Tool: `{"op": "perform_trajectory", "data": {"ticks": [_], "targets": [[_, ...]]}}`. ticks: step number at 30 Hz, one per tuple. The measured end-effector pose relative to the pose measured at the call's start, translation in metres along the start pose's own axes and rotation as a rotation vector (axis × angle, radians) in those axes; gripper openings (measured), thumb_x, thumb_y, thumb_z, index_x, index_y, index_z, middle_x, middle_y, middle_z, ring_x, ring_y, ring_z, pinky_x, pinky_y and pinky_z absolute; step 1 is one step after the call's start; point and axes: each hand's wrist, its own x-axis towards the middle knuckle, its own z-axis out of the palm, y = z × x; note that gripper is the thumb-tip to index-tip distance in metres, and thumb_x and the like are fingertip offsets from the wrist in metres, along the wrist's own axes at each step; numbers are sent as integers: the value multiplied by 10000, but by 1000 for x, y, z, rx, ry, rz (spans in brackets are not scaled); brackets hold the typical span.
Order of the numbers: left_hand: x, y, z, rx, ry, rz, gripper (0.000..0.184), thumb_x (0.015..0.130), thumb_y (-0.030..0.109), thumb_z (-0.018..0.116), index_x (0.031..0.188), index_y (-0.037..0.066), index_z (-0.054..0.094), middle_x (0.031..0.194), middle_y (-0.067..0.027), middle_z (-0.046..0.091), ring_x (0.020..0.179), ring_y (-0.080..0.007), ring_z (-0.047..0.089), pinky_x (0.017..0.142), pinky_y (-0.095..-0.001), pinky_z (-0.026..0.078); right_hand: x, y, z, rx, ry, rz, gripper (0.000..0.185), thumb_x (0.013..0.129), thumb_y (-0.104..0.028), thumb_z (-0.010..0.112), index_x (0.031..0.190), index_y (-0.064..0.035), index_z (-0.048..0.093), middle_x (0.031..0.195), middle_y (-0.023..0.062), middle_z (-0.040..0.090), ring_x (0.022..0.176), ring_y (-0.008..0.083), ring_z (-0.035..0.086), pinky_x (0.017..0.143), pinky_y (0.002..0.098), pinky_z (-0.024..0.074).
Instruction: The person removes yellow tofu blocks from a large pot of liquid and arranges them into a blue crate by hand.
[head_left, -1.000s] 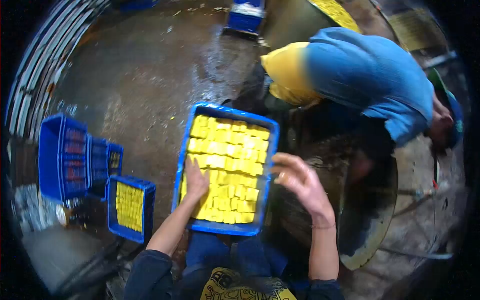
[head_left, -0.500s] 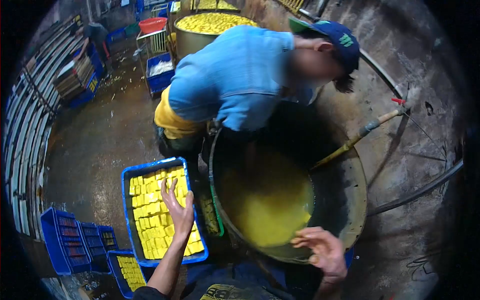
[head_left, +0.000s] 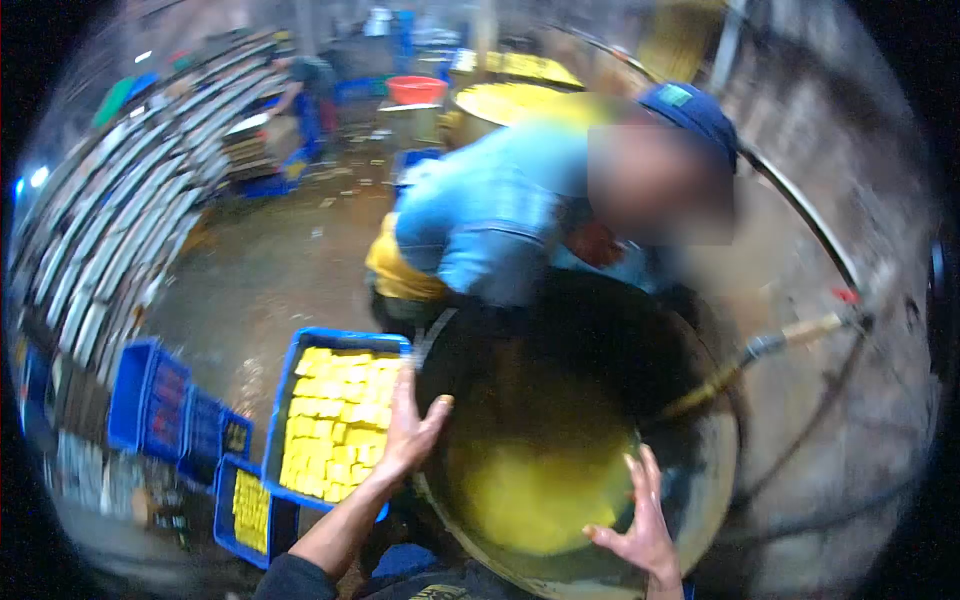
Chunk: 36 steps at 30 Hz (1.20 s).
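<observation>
My left hand (head_left: 408, 428) is over the right edge of a blue crate (head_left: 283, 400), fingers stretched out and thumb apart, with nothing in it. Rows of small yellow blocks (head_left: 340, 425) fill that crate; whether my fingers touch its rim I cannot tell. My right hand (head_left: 645, 525) is above the near right side of a large round vat (head_left: 470, 535), its fingers spread and holding nothing visible. Cloudy yellow liquid (head_left: 535, 495) lies in the vat, and no block shows clearly between my fingers.
Across the vat a co-worker in a blue jacket (head_left: 500, 215) leans over it. A pole (head_left: 720, 375) slants into the vat from the right. Another crate of yellow blocks (head_left: 228, 520) and stacked blue crates (head_left: 150, 400) stand at left. A red basin (head_left: 417, 90) is farther back.
The view has shifted and blurred. My left hand has moved from above the blocks to the crate's right edge. My right hand's fingers have spread and point upward.
</observation>
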Motion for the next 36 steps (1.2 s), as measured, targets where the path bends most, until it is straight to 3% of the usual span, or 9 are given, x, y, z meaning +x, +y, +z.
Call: {"op": "perform_trajectory", "data": {"ticks": [2,3,5,10,13,18,25,27,36], "targets": [[2,-2,-1,55,39,34,840,819,312,662,1429,-39,203,1454,-274,250,1375,-362,221,1137,-393,177,15,2,3,-125,7,-195,1188,588,-590,786,1460,-82,158,1493,271,6,1389,426,73,1094,523,221],[2,-2,-1,107,52,63,858,809,328,669,1430,-34,201,1449,-283,249,1370,-377,223,1134,-406,185,21,-25,-1,-83,-12,-187,1156,605,-546,799,1462,-118,154,1488,274,5,1386,437,69,1105,526,187],[1,-6,1,130,79,46,883,791,354,677,1435,-21,202,1443,-290,249,1355,-404,235,1126,-430,200,31,-46,-8,-85,17,-327,999,716,-457,755,1469,-115,194,1520,184,101,1361,395,204,1095,474,241],[-1,-8,1,186,94,55,847,786,338,685,1418,-20,249,1422,-269,298,1339,-381,283,1112,-420,242,58,-54,-6,-97,-31,-475,1004,687,-378,792,1465,-115,215,1511,219,92,1372,402,171,1093,486,233],[0,1,-1,166,67,51,843,785,330,690,1416,-20,253,1411,-269,317,1340,-374,284,1111,-414,244,63,-40,-1,-101,-135,-450,1091,642,-479,805,1456,-126,169,1482,277,15,1379,450,75,1097,535,201],[1,3,1,172,49,44,801,803,266,675,1423,-5,247,1409,-263,318,1332,-378,286,1120,-408,226,62,-29,-3,-78,-104,-429,1041,682,-461,789,1458,-143,174,1473,266,28,1374,450,90,1072,542,263],[0,-3,2,177,61,45,801,811,323,664,1408,-30,261,1434,-257,288,1362,-355,250,1132,-393,198,53,-40,-16,-89,-88,-463,1040,679,-464,790,1458,-138,182,1475,256,48,1366,456,126,1070,540,277],[-2,-5,2,174,65,30,790,804,280,657,1418,-12,254,1431,-258,284,1360,-359,249,1133,-396,197,48,-47,-20,-49,4,-474,952,713,-336,780,1462,-120,233,1511,207,102,1367,398,183,1089,484,240],[-4,-6,3,165,94,16,762,785,213,624,1420,14,254,1411,-274,271,1329,-405,267,1108,-433,242,52,-39,-13,-92,-28,-470,879,746,-247,766,1452,-109,260,1508,181,122,1325,392,286,1043,466,333]]}}
